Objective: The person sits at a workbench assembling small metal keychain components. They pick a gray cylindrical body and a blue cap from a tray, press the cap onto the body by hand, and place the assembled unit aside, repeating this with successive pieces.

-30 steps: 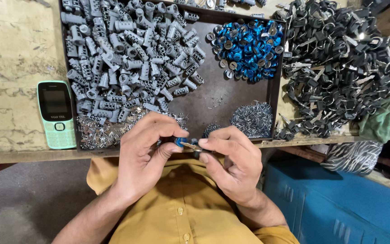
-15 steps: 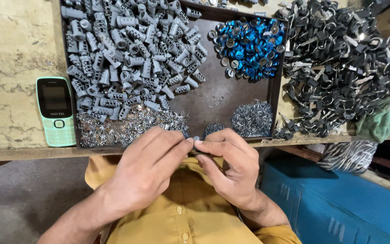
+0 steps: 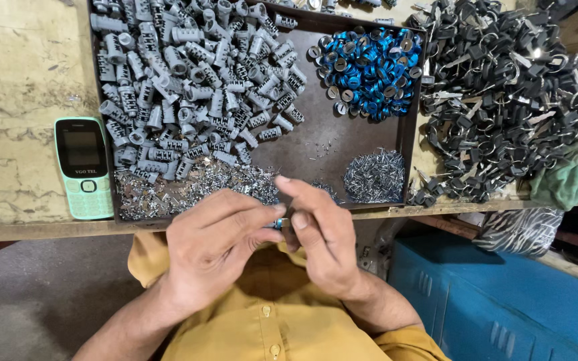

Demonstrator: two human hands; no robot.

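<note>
A small blue part (image 3: 279, 224) sits pinched between the fingertips of the left hand (image 3: 212, 247) and right hand (image 3: 319, 234), both closed narrowly on it. Since 0.5 s ago the right fingers have lifted higher. Beyond the fingers, a dark tray (image 3: 322, 144) holds ribbed grey plastic pieces (image 3: 188, 87) and shiny blue rings (image 3: 366, 70).

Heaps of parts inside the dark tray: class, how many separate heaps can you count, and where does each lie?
4: grey cylinders at upper left, blue rings at upper right, small shiny bits along the near edge, thin pins at lower right. The hands may hide more.
</note>
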